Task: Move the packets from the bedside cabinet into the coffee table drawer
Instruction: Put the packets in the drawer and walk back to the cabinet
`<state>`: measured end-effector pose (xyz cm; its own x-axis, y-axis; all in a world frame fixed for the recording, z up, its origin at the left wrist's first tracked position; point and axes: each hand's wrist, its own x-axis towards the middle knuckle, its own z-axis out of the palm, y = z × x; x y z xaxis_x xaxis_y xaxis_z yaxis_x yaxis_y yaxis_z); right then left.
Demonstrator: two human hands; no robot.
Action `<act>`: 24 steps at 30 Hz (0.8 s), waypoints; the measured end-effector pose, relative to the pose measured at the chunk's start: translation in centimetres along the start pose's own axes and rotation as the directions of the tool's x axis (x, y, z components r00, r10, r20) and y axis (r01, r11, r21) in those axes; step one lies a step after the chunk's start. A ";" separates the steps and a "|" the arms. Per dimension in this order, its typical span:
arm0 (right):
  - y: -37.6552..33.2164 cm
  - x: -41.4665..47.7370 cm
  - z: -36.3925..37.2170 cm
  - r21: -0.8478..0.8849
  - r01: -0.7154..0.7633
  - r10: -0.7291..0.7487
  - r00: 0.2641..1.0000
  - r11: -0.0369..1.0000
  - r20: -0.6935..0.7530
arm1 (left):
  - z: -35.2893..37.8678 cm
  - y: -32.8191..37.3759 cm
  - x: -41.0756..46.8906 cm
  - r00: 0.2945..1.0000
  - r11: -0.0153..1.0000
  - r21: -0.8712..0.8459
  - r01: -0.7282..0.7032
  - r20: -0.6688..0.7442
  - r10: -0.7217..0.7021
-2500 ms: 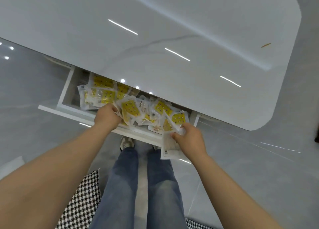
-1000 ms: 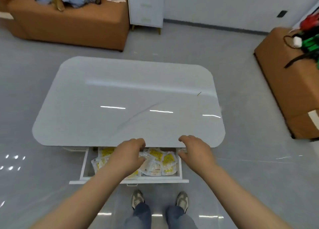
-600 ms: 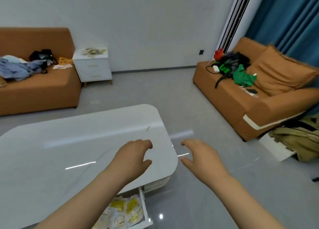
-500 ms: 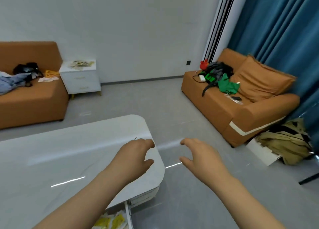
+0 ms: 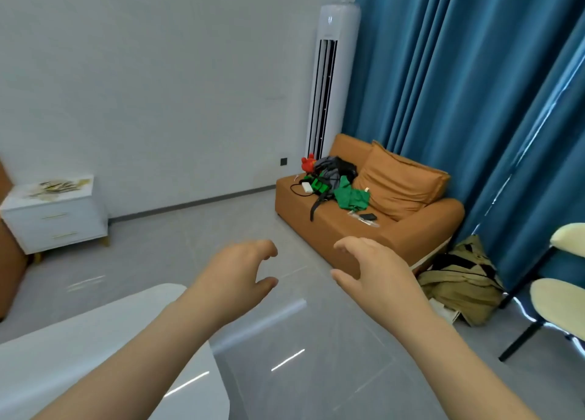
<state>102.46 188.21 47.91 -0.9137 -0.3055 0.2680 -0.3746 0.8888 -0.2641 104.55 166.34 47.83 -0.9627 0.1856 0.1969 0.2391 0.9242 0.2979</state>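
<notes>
Grey glossy floor tiles (image 5: 285, 340) fill the middle of the room, and a white glossy table (image 5: 79, 340) shows one rounded corner at lower left. Beyond that corner both hands hang in the air, palms down. The left hand (image 5: 234, 277) and the right hand (image 5: 376, 270) have their fingers (image 5: 269, 250) loosely curled with thumbs spread wide, holding and touching nothing. Yellow-and-white packets (image 5: 57, 186) lie scattered across the top of the white two-drawer bedside cabinet (image 5: 60, 223) by the far wall, well apart from both hands.

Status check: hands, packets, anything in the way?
Left hand, right hand empty, loosely curled. Packets on bedside cabinet, far left. Coffee table corner at lower left.
</notes>
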 end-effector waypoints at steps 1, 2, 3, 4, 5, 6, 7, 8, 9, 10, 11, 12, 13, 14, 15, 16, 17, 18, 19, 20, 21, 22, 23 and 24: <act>0.7 1.3 -0.2 -0.003 -0.003 0.003 1.000 1.000 -0.011 | 0.0 -0.1 1.6 1.000 1.000 0.005 -0.007 -0.007 0.007; 1.2 2.7 -0.3 -0.008 -0.006 0.006 1.000 1.000 -0.020 | 0.1 -0.3 3.2 1.000 1.000 0.009 -0.014 -0.016 0.014; 1.8 4.2 -0.4 -0.015 -0.007 0.006 0.999 1.000 -0.032 | 0.1 -0.5 4.8 1.000 1.000 0.012 -0.019 -0.024 0.019; 2.2 5.8 -0.5 -0.021 -0.006 0.005 0.999 1.000 -0.044 | 0.1 -0.8 6.5 0.999 1.000 0.012 -0.024 -0.035 0.024; 2.6 7.4 -0.5 -0.026 -0.005 0.004 0.998 1.000 -0.058 | 0.0 -1.2 8.1 0.999 1.000 0.009 -0.028 -0.046 0.029; 2.9 9.1 -0.5 -0.027 -0.006 0.004 0.997 1.000 -0.072 | -0.2 -1.7 9.8 0.998 0.999 0.007 -0.033 -0.061 0.034; 3.2 10.9 -0.5 -0.026 -0.007 0.005 0.997 1.000 -0.083 | -0.4 -2.2 11.4 0.996 0.999 0.003 -0.038 -0.075 0.038; 3.3 12.6 -0.6 -0.023 -0.012 0.010 0.996 1.000 -0.091 | -0.7 -2.8 12.9 0.996 0.999 0.001 -0.042 -0.083 0.042; 3.5 14.3 -0.6 -0.022 -0.016 0.013 0.995 1.000 -0.097 | -1.0 -3.4 14.5 0.995 0.999 0.000 -0.046 -0.088 0.046; 3.7 16.0 -0.5 -0.023 -0.016 0.014 0.995 1.000 -0.102 | -1.4 -4.1 16.1 0.995 0.999 0.002 -0.048 -0.089 0.048; 3.9 17.7 -0.4 -0.021 -0.016 0.014 0.994 1.000 -0.105 | -1.6 -4.7 17.6 0.995 0.999 0.005 -0.048 -0.090 0.048; 4.2 19.4 -0.3 -0.018 -0.017 0.015 0.994 1.000 -0.108 | -1.9 -5.4 19.3 0.994 0.999 0.007 -0.047 -0.094 0.048; 4.5 21.1 -0.1 -0.017 -0.017 0.015 0.994 1.000 -0.111 | -2.0 -6.1 20.9 0.994 0.999 0.009 -0.047 -0.101 0.047; 4.9 22.7 0.1 -0.021 -0.018 0.015 0.993 1.000 -0.113 | -2.0 -6.8 22.5 0.993 0.999 0.007 -0.045 -0.109 0.045; 5.3 24.3 0.3 -0.029 -0.017 0.013 0.993 0.999 -0.115 | -2.1 -7.4 24.0 0.993 0.999 0.002 -0.041 -0.115 0.041; 5.7 25.9 0.5 -0.039 -0.014 0.010 0.993 0.999 -0.114 | -2.0 -8.0 25.4 0.992 0.999 -0.004 -0.033 -0.118 0.033; 6.2 27.5 0.8 -0.049 -0.009 0.004 0.994 0.999 -0.113 | -1.9 -8.7 26.8 0.992 1.000 -0.006 -0.026 -0.122 0.025; 6.6 29.2 1.0 -0.056 -0.002 -0.004 0.994 0.998 -0.112 | -1.8 -9.3 28.3 0.992 1.000 -0.005 -0.020 -0.127 0.019; 7.0 30.9 1.4 -0.058 0.006 -0.012 0.994 0.998 -0.111 | -1.6 -10.0 29.8 0.991 1.000 -0.003 -0.015 -0.132 0.014; 7.5 32.6 1.8 -0.054 0.014 -0.020 0.994 0.998 -0.108 | -1.5 -10.6 31.3 0.990 1.000 0.000 -0.009 -0.138 0.009; 7.9 34.4 2.2 -0.048 0.024 -0.029 0.994 0.999 -0.106 | -1.3 -11.2 32.8 0.990 1.000 0.004 -0.003 -0.144 0.003; 8.3 36.3 2.7 -0.045 0.038 -0.043 0.994 0.998 -0.105 | -1.1 -11.8 34.4 0.989 1.000 0.009 0.006 -0.148 -0.005; 8.8 38.2 3.2 -0.044 0.054 -0.058 0.993 0.998 -0.102 | -0.8 -12.4 35.9 0.988 1.000 0.015 0.017 -0.151 -0.014; 9.2 40.0 3.6 -0.041 0.070 -0.074 0.992 0.997 -0.101 | -0.6 -13.0 37.5 0.987 0.999 0.018 0.028 -0.158 -0.024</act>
<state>61.89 182.92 52.89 -0.8631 -0.3341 0.3787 -0.4307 0.8785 -0.2066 65.41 161.08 51.92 -0.9362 0.1080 0.3344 0.2102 0.9347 0.2865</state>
